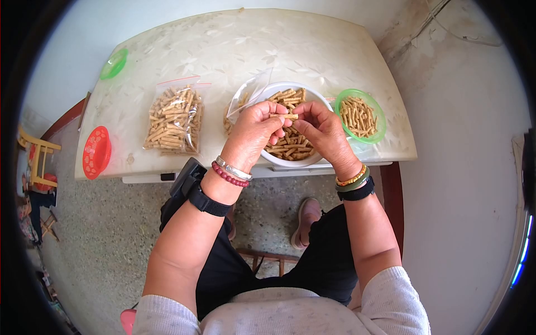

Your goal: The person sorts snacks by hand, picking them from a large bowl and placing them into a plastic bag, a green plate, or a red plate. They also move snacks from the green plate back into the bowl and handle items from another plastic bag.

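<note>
My left hand (248, 131) pinches a short tan stick (288, 116) between thumb and fingers, holding it level above a white bowl (296, 163). At the stick's right end, the thumb and fingertips of my right hand (325, 133) are closed on it too. Many similar tan sticks (293, 148) fill the bowl below; my hands cover part of them. Behind my left hand, an opened clear plastic bag (254, 86) with some sticks inside leans against the bowl. To the right of the bowl, a green basket (379, 109) contains thinner-looking sticks (357, 117).
A filled clear zip bag (174, 118) of sticks lies left of the bowl on the pale patterned table (251, 42). Farther left are a red basket (97, 152) and a green dish (114, 63). A wall (446, 167) stands close on the right.
</note>
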The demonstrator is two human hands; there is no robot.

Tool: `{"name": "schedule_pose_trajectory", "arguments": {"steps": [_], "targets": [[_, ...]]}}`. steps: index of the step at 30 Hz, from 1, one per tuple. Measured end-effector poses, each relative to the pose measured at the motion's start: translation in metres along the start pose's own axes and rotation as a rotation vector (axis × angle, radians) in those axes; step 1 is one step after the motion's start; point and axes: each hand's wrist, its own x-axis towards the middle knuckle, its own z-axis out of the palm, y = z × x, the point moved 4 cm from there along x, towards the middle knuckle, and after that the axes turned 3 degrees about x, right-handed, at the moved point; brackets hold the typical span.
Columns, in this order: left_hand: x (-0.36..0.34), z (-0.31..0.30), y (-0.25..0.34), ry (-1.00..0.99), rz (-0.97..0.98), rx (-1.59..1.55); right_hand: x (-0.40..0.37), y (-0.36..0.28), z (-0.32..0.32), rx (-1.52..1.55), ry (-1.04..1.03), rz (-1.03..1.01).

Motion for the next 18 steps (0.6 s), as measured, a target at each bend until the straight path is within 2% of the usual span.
{"name": "schedule_pose_trajectory", "arguments": {"steps": [6, 9, 16, 18], "targets": [[-0.001, 0.004, -0.001, -0.004, 0.016, 0.092, -0.001, -0.007, 0.003, 0.148, 0.019, -0.001], [-0.006, 0.010, -0.005, -0.011, -0.036, 0.132, -0.005, -0.009, 0.001, 0.260, 0.017, 0.034], [-0.002, 0.009, -0.007, -0.030, -0.045, 0.038, -0.001, -0.013, 0.002, 0.318, 0.016, 0.016], [-0.001, 0.010, -0.006, -0.038, -0.031, 0.042, -0.001, -0.009, 0.005, 0.332, -0.035, 0.063]]}}
